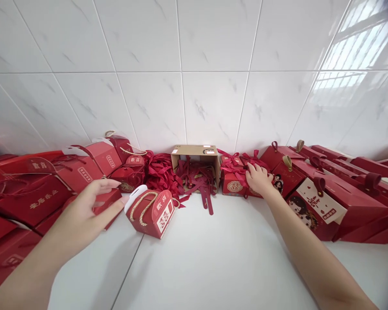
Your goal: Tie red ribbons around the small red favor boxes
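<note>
My left hand [89,211] is open, its thumb and fingers apart. The thumb tip lies beside the white flap edge of a small red gift box [151,213] with twisted rope handles and a cream label. Whether the thumb touches the flap I cannot tell. Farther right, my right hand [259,178] has its fingers curled over a small red gift box [254,191] tied with ribbon, and partly covers it. Next to that stands a similar ribbon-tied box [234,184] with a round gold emblem.
An open cardboard box [194,150] by the tiled wall holds dark red straps, some spilling onto the white table [210,258]. Left of it lies a heap of red ribbons [163,172]. Red gift boxes [45,193] crowd the left; larger red boxes [352,202] line the right.
</note>
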{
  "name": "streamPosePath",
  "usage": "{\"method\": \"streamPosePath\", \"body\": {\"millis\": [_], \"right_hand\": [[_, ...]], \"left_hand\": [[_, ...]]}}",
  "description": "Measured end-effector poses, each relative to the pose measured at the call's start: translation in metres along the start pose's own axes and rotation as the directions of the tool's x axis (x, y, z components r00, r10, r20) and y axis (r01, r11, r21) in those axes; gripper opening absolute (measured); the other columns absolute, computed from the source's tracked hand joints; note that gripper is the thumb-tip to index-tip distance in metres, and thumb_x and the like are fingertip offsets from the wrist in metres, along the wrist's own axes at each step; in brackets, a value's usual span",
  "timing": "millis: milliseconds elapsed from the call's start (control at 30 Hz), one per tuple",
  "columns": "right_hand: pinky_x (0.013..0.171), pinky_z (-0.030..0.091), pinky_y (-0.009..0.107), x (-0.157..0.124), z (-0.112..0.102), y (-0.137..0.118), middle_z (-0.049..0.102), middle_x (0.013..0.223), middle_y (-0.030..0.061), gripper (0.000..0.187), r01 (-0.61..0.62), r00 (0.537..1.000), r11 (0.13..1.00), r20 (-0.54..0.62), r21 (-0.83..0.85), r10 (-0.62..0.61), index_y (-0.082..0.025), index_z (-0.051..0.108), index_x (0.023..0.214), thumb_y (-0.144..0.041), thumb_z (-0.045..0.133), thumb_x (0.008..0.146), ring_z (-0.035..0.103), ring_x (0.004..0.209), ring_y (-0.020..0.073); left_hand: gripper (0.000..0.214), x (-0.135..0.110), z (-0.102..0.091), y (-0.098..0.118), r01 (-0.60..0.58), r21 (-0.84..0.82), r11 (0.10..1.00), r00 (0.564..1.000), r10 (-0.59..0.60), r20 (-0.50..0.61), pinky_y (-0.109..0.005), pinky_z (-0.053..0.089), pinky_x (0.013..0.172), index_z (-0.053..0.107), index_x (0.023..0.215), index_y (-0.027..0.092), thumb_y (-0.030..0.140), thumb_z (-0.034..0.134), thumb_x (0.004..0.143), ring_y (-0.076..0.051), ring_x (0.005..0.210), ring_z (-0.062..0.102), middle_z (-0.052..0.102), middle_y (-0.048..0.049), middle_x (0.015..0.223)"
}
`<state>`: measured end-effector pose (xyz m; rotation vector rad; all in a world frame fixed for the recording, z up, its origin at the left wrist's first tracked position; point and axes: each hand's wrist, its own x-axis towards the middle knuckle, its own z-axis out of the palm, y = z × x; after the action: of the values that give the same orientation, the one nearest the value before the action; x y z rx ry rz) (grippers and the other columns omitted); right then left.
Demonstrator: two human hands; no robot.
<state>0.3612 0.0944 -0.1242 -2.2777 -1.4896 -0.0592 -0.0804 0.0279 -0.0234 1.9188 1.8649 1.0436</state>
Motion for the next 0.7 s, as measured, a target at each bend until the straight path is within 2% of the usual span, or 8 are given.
{"method": "streamPosePath", "body": {"millis": [100,267,500,600,700], "right_hand": [[0.099,0.027,0.065,-0.002,0.002,0.001,0.041,0.143,0.0137,0.049,0.028,1.000,1.000,0.001,-0.011,-0.028,-0.022,0.045,0.137,-0.030,0.030,0.092,0.034,0.130,0.0363],[0.102,0.029,0.060,-0.003,0.002,0.005,0.046,0.140,0.0103,0.048,0.093,0.995,0.996,-0.024,0.008,-0.093,-0.022,0.051,0.131,-0.023,0.032,0.088,0.038,0.128,0.0315],[0.104,0.029,0.054,0.003,0.008,0.008,0.051,0.135,0.0092,0.044,0.120,0.989,0.991,-0.097,0.057,-0.114,-0.021,0.053,0.128,-0.023,0.033,0.090,0.042,0.125,0.0260],[0.105,0.024,0.058,0.002,0.004,0.005,0.041,0.142,0.0146,0.044,0.052,0.983,0.996,-0.177,0.072,-0.038,-0.018,0.055,0.127,-0.031,0.028,0.095,0.035,0.131,0.0302],[0.107,0.012,0.062,-0.005,-0.007,-0.004,0.014,0.154,0.0168,0.052,0.007,0.952,0.997,-0.305,0.074,0.016,-0.016,0.050,0.133,-0.044,0.022,0.098,0.012,0.140,0.0349]], "left_hand": [[0.047,0.004,0.004,-0.009,0.009,0.044,0.999,0.998,-0.012,0.064,-0.035,0.055,0.078,0.053,0.113,0.030,0.055,0.061,0.074,-0.028,0.112,0.057,0.057,-0.0036,0.126],[0.046,0.008,0.006,-0.019,-0.008,0.042,0.999,0.998,0.005,0.069,-0.039,0.051,0.089,0.053,0.113,0.032,0.054,0.063,0.074,-0.027,0.114,0.057,0.057,-0.0023,0.126],[0.047,0.007,0.008,-0.013,-0.021,0.035,0.999,0.997,0.018,0.081,-0.041,0.049,0.093,0.052,0.114,0.030,0.056,0.062,0.075,-0.028,0.114,0.056,0.058,-0.0035,0.125],[0.051,0.004,0.011,-0.011,-0.065,0.065,0.996,0.992,0.058,0.110,-0.043,0.046,0.097,0.051,0.119,0.030,0.058,0.058,0.078,-0.029,0.117,0.055,0.055,-0.0054,0.130],[0.059,0.000,0.014,-0.014,-0.167,0.136,0.976,0.963,0.132,0.235,-0.044,0.040,0.104,0.043,0.132,0.032,0.057,0.057,0.080,-0.030,0.128,0.045,0.047,-0.0056,0.140]]}}
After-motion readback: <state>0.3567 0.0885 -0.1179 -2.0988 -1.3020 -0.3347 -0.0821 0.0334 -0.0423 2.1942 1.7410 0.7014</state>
